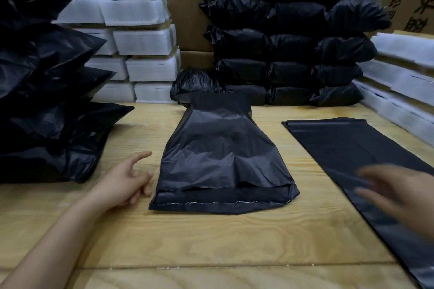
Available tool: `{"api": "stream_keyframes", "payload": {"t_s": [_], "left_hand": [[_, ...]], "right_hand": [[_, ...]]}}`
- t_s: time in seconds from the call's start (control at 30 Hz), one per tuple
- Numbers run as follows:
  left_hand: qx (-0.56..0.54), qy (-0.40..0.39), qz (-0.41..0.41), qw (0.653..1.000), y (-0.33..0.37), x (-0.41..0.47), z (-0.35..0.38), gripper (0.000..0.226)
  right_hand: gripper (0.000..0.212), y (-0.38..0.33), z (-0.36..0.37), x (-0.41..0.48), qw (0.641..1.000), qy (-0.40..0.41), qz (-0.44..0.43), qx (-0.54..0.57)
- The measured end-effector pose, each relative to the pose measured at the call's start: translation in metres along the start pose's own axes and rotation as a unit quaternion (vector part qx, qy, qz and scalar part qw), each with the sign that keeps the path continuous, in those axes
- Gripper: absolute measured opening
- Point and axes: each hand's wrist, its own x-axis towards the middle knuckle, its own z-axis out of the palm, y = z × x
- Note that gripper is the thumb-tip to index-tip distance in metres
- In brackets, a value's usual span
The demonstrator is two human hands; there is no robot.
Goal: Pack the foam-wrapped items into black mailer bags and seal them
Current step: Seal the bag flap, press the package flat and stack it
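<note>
My left hand (126, 180) and right hand (399, 192) hang open, holding nothing. The filled mailer bag (223, 155) looks unsealed — a crooked fold could wrinkle its seal.

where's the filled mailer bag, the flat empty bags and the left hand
filled mailer bag (220, 155), head view, middle of its crinkled top face
flat empty bags (347, 145), head view, bare part of the top sheet
left hand (126, 178), head view, middle of the hand
</note>
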Motion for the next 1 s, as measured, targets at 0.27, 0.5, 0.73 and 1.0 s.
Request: {"api": "stream_keyframes", "payload": {"t_s": [0.27, 0.5, 0.73, 1.0], "left_hand": [[0.405, 0.124, 0.289, 0.859, -0.009, 0.025, 0.001, 0.069], [0.525, 0.086, 0.391, 0.751, 0.012, 0.041, 0.007, 0.057], [0.310, 0.025, 0.405, 0.860, 0.011, 0.050, 0.017, 0.060], [-0.014, 0.228, 0.207, 0.951, 0.037, 0.045, 0.044, 0.055]], "right_hand": [[0.061, -0.072, 0.059, 0.083, 0.938, 0.154, -0.268, -0.154], [0.051, -0.076, 0.065, 0.112, 0.916, 0.082, -0.359, -0.159], [0.058, -0.079, 0.063, 0.119, 0.946, -0.077, -0.175, 0.260], [0.060, -0.106, 0.052, 0.134, 0.883, 0.047, 0.039, 0.465]]}}
